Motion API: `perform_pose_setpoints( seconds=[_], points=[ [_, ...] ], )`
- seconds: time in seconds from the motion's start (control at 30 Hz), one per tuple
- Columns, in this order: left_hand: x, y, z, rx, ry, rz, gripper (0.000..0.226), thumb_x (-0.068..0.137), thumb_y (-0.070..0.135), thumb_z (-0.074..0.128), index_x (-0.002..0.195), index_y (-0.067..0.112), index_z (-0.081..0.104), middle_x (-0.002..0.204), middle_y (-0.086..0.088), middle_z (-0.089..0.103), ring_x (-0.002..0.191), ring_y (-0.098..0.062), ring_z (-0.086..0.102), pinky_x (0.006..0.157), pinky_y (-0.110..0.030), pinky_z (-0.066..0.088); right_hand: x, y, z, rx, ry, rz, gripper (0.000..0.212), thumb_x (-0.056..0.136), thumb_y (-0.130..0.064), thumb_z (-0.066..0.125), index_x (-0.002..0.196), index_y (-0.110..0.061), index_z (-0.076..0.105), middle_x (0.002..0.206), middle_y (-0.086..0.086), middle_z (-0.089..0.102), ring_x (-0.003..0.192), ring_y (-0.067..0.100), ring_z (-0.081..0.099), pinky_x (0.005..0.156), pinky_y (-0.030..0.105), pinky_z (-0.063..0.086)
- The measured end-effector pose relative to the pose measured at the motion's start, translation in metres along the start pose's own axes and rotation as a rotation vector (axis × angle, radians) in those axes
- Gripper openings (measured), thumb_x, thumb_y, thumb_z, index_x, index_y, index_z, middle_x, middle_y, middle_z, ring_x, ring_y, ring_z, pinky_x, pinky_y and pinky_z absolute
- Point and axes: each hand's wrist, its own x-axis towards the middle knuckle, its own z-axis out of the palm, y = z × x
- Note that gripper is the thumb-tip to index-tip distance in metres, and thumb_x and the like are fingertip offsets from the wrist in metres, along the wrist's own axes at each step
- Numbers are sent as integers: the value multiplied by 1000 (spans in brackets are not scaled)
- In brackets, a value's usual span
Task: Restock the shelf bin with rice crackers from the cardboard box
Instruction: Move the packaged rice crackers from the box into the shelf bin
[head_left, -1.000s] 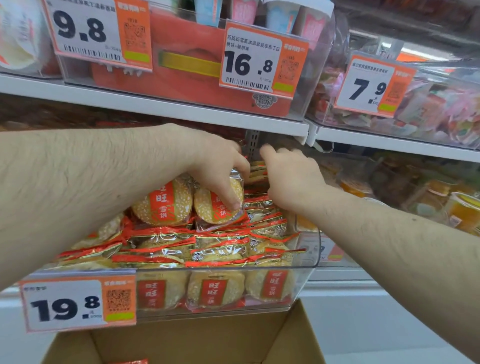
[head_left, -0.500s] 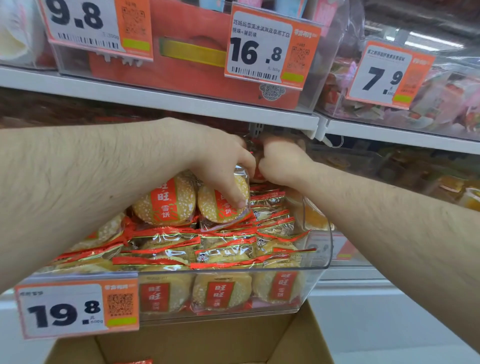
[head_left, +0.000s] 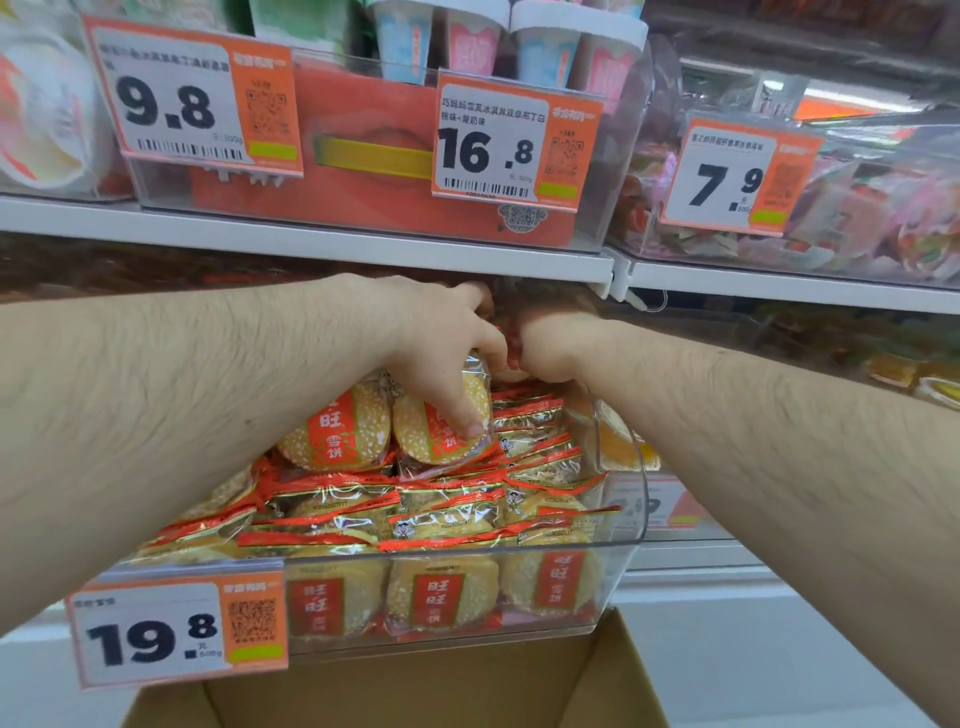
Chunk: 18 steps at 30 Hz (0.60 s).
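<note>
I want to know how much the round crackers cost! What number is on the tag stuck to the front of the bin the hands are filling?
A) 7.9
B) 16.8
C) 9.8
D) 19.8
D: the price tag on the front of the clear bin, where the left hand presses a rice cracker pack, reads 19.8; the other numbers are on the shelf above.

two bare forearms, no sleeves

both arms hairy and uncovered from the frame edges to the left hand and right hand.
</note>
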Motion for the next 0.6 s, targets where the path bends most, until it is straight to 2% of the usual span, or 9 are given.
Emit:
perform_pose_setpoints(
  seconds=[0.07, 0.13, 0.17, 0.23, 0.3, 0.37, 0.43, 0.5, 0.6],
  points=[
    [-4, 0, -1, -4, 14, -23, 82, 63, 83, 61, 136, 56, 35, 148, 2, 24, 126, -24, 46, 92, -45, 50, -10, 4, -3, 26, 10, 52, 39, 84, -31, 58, 121, -20, 53, 113, 4, 63, 97, 26, 60, 80, 38, 53],
    [-8, 0, -4, -38, 26, -45, 72, 69, 79, 58, 135, 58, 36, 142, 2, 30, 121, -22, 48, 92, -44, 49, -24, 8, -9, 15, 2, 88, 16, 83, -24, 57, 99, -19, 54, 89, 2, 61, 80, 24, 59, 65, 33, 49],
    [-10, 1, -5, -68, 38, -51, 64, 75, 74, 55, 134, 58, 37, 139, 1, 33, 117, -22, 48, 93, -44, 48, -31, 9, -12, 10, 4, 102, 11, 84, -23, 55, 93, -19, 52, 83, 1, 57, 77, 24, 56, 64, 32, 45],
    [-12, 4, -7, -104, 68, -43, 57, 81, 59, 51, 136, 56, 37, 141, 1, 33, 112, -21, 48, 93, -43, 48, -48, 7, -19, 36, 25, 108, 17, 87, -26, 55, 100, -18, 50, 87, 2, 53, 81, 26, 53, 70, 34, 43],
    [-16, 8, -8, -90, 79, -18, 60, 81, 51, 51, 139, 52, 36, 150, 3, 29, 124, -21, 46, 94, -41, 47, -64, 3, -24, 110, 50, 97, 34, 88, -33, 57, 116, -16, 47, 104, 7, 55, 96, 29, 56, 78, 37, 44],
    [-19, 12, -8, -82, 106, 5, 61, 80, 49, 52, 140, 46, 39, 151, 7, 31, 129, -18, 46, 95, -40, 48, -77, -1, -26, 210, 84, 79, 37, 87, -35, 59, 117, -17, 47, 113, 7, 57, 101, 29, 58, 78, 37, 46],
    [-22, 16, -10, -109, 187, 19, 56, 79, 46, 52, 134, 40, 48, 140, 8, 46, 121, -16, 52, 92, -41, 51, -92, -6, -27, 262, 134, 49, 30, 86, -33, 57, 111, -19, 50, 109, 3, 59, 98, 27, 58, 74, 36, 47],
    [-24, 19, -12, -114, 287, 37, 41, 83, 41, 48, 123, 34, 56, 123, 6, 57, 108, -17, 57, 85, -41, 53, -105, -10, -29, 290, 180, 43, 26, 85, -30, 55, 108, -19, 54, 104, 1, 60, 95, 26, 59, 72, 35, 48],
    [-27, 22, -15, 84, 406, 144, 24, 92, 34, 41, 105, 25, 59, 105, 4, 60, 96, -19, 59, 77, -39, 54, -122, -20, -32, 320, 242, 56, 19, 83, -28, 54, 99, -19, 58, 100, 1, 62, 94, 26, 58, 71, 34, 48]
  ],
)
